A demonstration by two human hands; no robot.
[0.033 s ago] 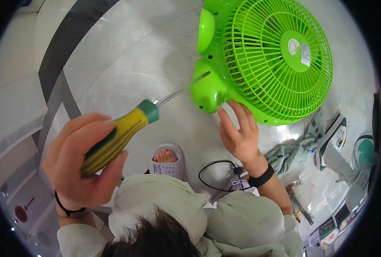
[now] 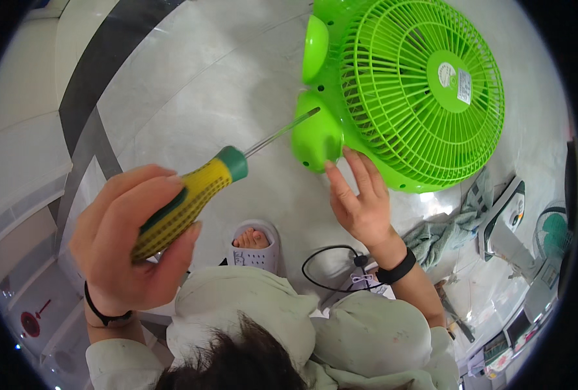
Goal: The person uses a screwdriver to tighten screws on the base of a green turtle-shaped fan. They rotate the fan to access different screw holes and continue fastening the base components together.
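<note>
My left hand [image 2: 129,234] is wrapped round the yellow and green handle of a screwdriver [image 2: 188,205]. Its metal shaft slants up and to the right, and the dark tip overlaps a rounded lobe on the body of a bright green fan [image 2: 318,127]. Whether the tip touches the plastic I cannot tell. The fan lies on the floor with its round slatted grille facing up, and small dark holes dot the body's edge. At that near edge, my right hand [image 2: 365,201] has its fingers stretched out, fingertips at the green plastic, gripping nothing.
A black cable [image 2: 321,283] loops on the glossy grey floor near my slippered foot [image 2: 253,244]. Right of it lie a grey-green cloth [image 2: 438,237] and a white and black device [image 2: 503,214]. White drawers or shelving [image 2: 25,247] stand at the left.
The screwdriver handle has shifted slightly up and to the right with my left hand. The fan sits a few pixels further right and lower. My right fingers have moved slightly left.
</note>
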